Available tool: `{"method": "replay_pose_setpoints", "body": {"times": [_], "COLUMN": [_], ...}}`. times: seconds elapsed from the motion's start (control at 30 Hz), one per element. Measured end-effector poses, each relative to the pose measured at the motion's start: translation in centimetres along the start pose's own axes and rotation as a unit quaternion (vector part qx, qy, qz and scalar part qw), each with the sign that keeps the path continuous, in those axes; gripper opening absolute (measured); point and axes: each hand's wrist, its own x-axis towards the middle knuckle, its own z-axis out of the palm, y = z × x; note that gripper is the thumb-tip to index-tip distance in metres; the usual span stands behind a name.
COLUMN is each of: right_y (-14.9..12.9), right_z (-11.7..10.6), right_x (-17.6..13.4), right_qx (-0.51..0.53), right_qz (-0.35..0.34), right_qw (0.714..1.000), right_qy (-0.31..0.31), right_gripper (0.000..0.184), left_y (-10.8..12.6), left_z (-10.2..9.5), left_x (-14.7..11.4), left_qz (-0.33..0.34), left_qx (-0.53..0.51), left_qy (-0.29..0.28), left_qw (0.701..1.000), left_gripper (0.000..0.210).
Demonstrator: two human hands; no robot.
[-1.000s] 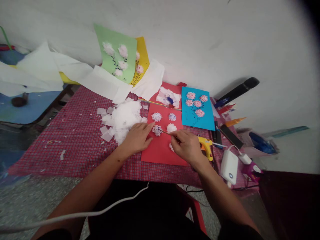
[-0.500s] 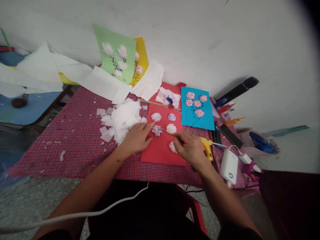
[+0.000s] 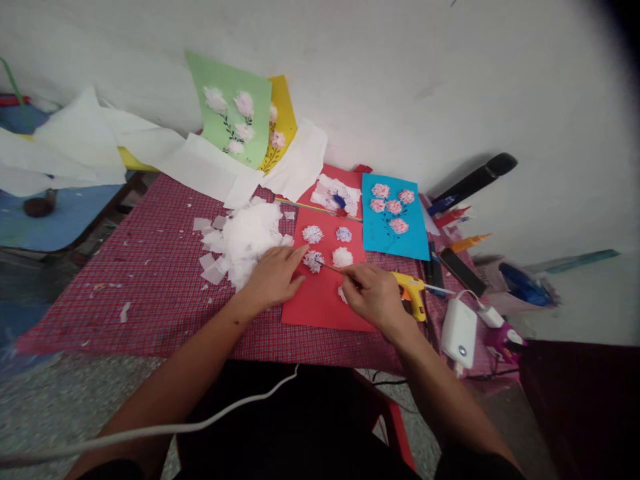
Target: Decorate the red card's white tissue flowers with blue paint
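Checked cloth (image 3: 155,280) covers the tabletop (image 3: 310,347), which stands against a pale wall (image 3: 380,80). We locate the red sheet (image 3: 315,308) lying flat between the left hand (image 3: 273,277) and the right hand (image 3: 373,292). Our right hand is closed around a thin stick-like tool (image 3: 331,267); its long axis runs leftward from that hand and slightly away from us, tip at a blue-flecked paper flower (image 3: 313,263). This flower lies left of the right hand and just beside the fingertips of the left, which is therefore nearer; the right hand reaches it only through the tool. Our left hand lies palm down, fingers extended, gripping nothing; we cannot tell whether it touches the petals. Right of the right hand rests the yellow glue gun (image 3: 413,288).
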Motion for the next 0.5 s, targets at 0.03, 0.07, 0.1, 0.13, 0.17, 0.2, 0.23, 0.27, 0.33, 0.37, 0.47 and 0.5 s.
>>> {"method": "replay_pose_setpoints", "body": {"times": [0.03,0.07,0.1,0.13,0.17,0.2,0.23,0.27,0.33,0.37,0.47,0.5], "right_y": [0.04,0.09,0.15,0.21,0.26,0.30,0.32,0.32,0.33,0.35,0.48,0.54], "right_z": [0.03,0.05,0.04,0.02,-0.03,-0.11,-0.21,-0.32,-0.53,-0.60,-0.59,-0.53], "right_x": [0.01,0.01,0.00,0.00,-0.01,0.00,0.01,0.03,0.08,0.10,0.12,0.10], "right_qx": [0.001,0.003,0.006,0.009,0.010,0.011,0.012,0.013,0.014,0.014,0.013,0.012], "right_qz": [0.000,0.000,0.000,-0.002,-0.003,-0.004,-0.005,-0.004,0.002,0.006,0.012,0.011], "right_qw": [1.000,1.000,1.000,1.000,1.000,1.000,1.000,1.000,1.000,1.000,1.000,1.000], "right_qy": [0.002,0.003,0.003,0.002,0.001,0.000,-0.001,-0.003,-0.002,0.002,0.013,0.013], "right_gripper": [0.018,0.018,0.019,0.020,0.020,0.020,0.020,0.020,0.019,0.019,0.020,0.020], "left_y": [0.00,0.00,0.00,0.00,0.00,0.00,-0.01,-0.01,-0.03,-0.03,-0.01,0.00], "left_z": [0.00,-0.01,-0.01,-0.01,-0.02,-0.01,-0.01,-0.01,0.00,0.00,-0.03,-0.04], "left_x": [-0.01,-0.01,-0.01,0.00,0.00,0.01,0.03,0.04,0.05,0.05,0.04,0.03], "left_qz": [0.001,0.003,0.003,0.003,0.003,0.002,0.002,0.003,0.005,0.006,0.006,0.006], "left_qx": [0.000,0.001,0.002,0.003,0.004,0.005,0.005,0.005,0.006,0.008,0.010,0.011], "left_qy": [0.001,0.001,0.001,0.001,0.001,0.001,0.000,0.000,-0.001,-0.001,0.000,0.000], "left_qw": [1.000,1.000,1.000,1.000,1.000,1.000,1.000,1.000,1.000,1.000,1.000,1.000], "left_gripper": [0.069,0.068,0.068,0.067,0.067,0.067,0.067,0.068,0.068,0.068,0.067,0.066]}}
